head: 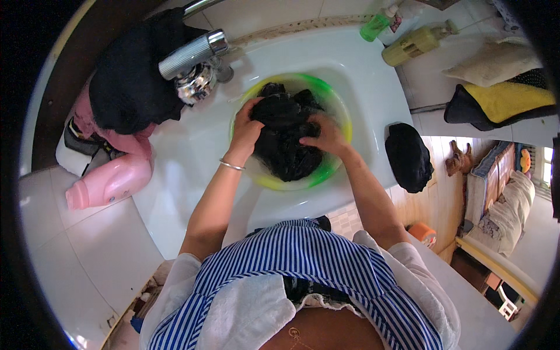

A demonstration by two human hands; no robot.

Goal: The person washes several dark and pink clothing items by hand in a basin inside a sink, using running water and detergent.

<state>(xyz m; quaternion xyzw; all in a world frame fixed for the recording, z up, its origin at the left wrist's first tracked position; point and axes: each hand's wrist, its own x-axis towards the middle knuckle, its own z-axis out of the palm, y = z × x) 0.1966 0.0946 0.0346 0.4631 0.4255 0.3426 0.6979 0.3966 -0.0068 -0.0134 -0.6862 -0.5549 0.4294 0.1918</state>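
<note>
A bunched black cloth [284, 151], wet in places, lies in a yellow-and-green plastic basin [328, 175] that holds some cloudy water. The basin stands inside the white sink [183, 170]. My left hand [246, 129] grips the cloth at its left side, thumb on top and fingers hidden behind a fold. On the right side, my right hand [326, 133] presses into the cloth with thumb and fingers around a fold; some fingertips are hidden. Up and to the left of the basin is a chrome faucet [194, 57].
A pink bottle [116, 183] lies on the left ledge near a black garment [135, 74]. Another black cloth bundle [407, 157] rests at the sink's right edge. Green [375, 27] and yellowish [413, 43] bottles stand at the back right, by a yellow-and-black cloth [498, 103].
</note>
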